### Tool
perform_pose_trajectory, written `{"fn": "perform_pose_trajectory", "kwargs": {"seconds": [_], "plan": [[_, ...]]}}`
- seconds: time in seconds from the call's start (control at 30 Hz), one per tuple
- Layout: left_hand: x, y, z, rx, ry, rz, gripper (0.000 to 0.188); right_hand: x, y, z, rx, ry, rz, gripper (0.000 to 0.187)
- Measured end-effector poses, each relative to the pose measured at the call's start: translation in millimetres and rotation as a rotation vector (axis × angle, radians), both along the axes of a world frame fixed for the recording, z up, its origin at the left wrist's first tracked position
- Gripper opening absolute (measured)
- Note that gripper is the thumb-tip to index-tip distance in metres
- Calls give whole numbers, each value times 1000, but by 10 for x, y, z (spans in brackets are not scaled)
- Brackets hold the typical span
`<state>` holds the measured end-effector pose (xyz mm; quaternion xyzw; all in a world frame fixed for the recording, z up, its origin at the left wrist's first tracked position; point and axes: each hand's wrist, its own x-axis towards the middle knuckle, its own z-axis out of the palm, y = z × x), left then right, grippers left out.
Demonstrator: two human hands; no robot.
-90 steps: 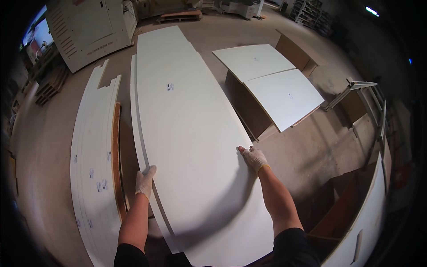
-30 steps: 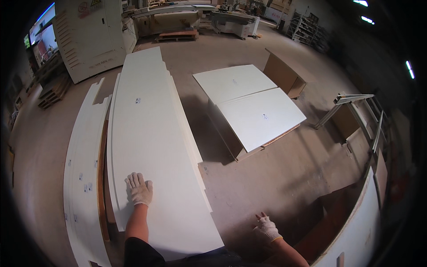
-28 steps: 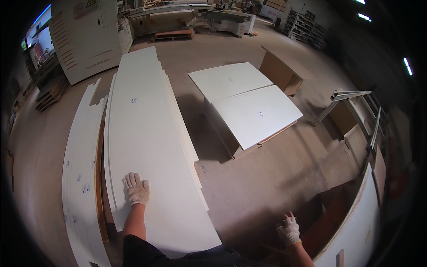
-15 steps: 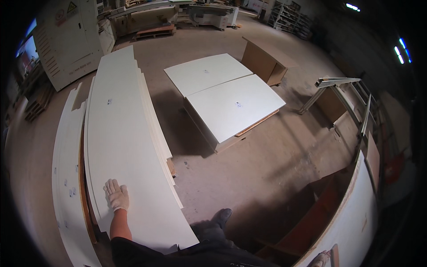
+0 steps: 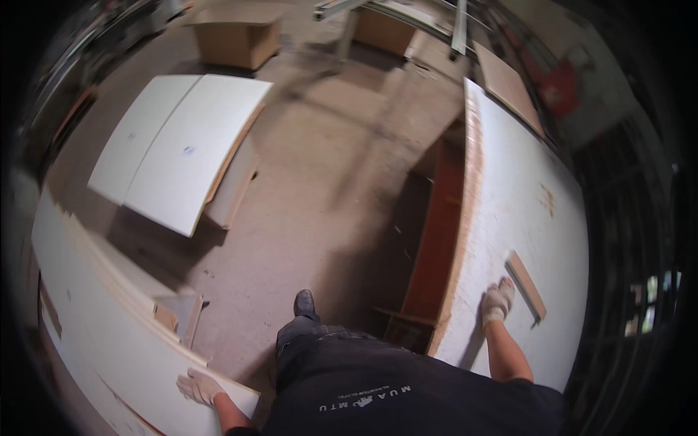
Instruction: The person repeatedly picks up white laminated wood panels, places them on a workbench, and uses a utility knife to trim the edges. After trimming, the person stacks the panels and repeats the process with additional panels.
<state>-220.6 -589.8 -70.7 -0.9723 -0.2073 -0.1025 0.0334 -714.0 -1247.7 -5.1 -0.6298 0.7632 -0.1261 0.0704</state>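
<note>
My left hand (image 5: pixel 198 386), in a pale knit glove, lies open and flat near the end of a long white panel (image 5: pixel 109 320). This panel tops a stack at the lower left. Out to the right, my gloved right hand (image 5: pixel 498 299) is closed, its bent fingers at the edge of a short brown wooden strip (image 5: pixel 525 287). The fingertips are too small to make out fully. Beneath the strip is a large, scuffed white board (image 5: pixel 520 182) with a worn brown edge.
Two white panels (image 5: pixel 171 142) lie side by side on a low support at the upper left. Behind them stands a brown box-like unit (image 5: pixel 236 43). A metal frame (image 5: pixel 407 25) is at the far side. Reddish-brown boards (image 5: pixel 435 240) stand under the right-hand board's edge.
The view has swung to the right. My left hand is now nearer the panel's end, still lying flat. My right hand and the strip have come fully into view.
</note>
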Motion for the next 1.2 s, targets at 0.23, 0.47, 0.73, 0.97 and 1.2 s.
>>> {"fn": "perform_pose_trajectory", "kwargs": {"seconds": [0.23, 0.47, 0.73, 0.97, 1.2], "plan": [[544, -843, -475, 476, -118, -576, 45, -277, -457, -33, -40, -19, 2, 49], [949, -2288, -177, -168, 20, -633, 54, -209, -545, 85, 25, 10, -56, 49], [1004, -3781, -393, -460, 250, -818, 40, 105, -595, 224, -95, -20, 59, 47], [1047, -5232, -649, -124, 767, -792, 51, 858, -1808, 298, -364, -303, 324, 46], [965, -6979, 190, -363, 726, -887, 50, 1802, -3169, 483, -517, -613, 581, 52]]}}
